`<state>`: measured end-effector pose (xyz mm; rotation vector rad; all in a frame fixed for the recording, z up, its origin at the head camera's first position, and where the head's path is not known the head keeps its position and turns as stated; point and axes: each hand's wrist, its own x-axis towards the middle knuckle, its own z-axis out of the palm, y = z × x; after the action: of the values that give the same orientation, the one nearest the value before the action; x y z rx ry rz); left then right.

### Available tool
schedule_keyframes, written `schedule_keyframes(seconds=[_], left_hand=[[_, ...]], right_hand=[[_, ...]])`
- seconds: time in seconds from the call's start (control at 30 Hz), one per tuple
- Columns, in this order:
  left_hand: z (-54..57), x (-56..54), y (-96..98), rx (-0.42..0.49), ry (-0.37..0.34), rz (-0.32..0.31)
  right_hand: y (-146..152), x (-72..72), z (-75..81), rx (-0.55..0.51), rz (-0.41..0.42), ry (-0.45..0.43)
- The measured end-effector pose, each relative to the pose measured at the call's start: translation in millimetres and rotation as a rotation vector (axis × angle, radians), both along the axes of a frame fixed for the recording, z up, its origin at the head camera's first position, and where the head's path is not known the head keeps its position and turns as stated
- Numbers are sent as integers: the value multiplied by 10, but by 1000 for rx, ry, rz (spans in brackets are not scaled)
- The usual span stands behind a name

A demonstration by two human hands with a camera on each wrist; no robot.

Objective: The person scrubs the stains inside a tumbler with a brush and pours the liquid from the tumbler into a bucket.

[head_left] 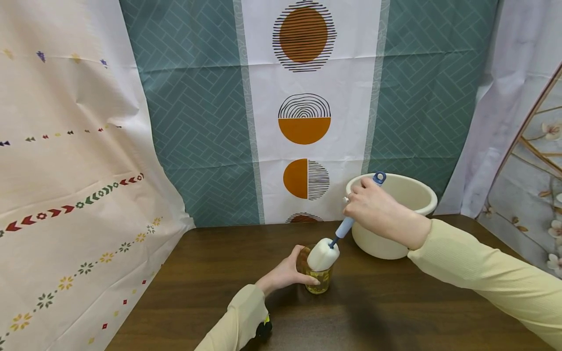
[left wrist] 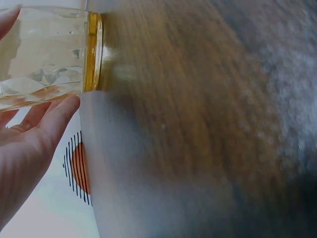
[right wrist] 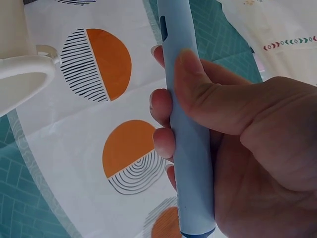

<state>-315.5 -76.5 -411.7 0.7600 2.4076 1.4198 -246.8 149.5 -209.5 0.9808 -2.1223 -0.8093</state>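
Note:
My left hand grips an amber-tinted drinking glass, thumb on the near side and fingers round the far side. In the left wrist view the faceted wall of the glass lies against the fingers. My right hand holds a sponge cup brush by its light blue handle, fingers wrapped about it. The brush's white sponge head slants down into the mouth of the glass, its upper part showing above the rim. Whether the glass base touches the table cannot be told.
A cream-coloured basin stands at the back right of the dark wooden table, just behind the right hand. Patterned cloths hang at the back and both sides. A small black and yellow object shows by the left sleeve.

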Motion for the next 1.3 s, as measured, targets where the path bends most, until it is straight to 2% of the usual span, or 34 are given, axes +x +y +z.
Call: schedule_keyframes(seconds=[0.47, 0.77, 1.07, 1.3], left_hand=[[-13, -6, 1, 9, 15, -4], [-2, -2, -3, 4, -2, 6], [0, -6, 8, -10, 13, 8], [-1, 2, 0, 13, 12, -3]], right_hand=[[100, -95, -15, -38, 77, -81], [106, -85, -19, -48, 70, -112], [117, -102, -47, -69, 67, -142], [122, -130, -80, -90, 77, -146]])
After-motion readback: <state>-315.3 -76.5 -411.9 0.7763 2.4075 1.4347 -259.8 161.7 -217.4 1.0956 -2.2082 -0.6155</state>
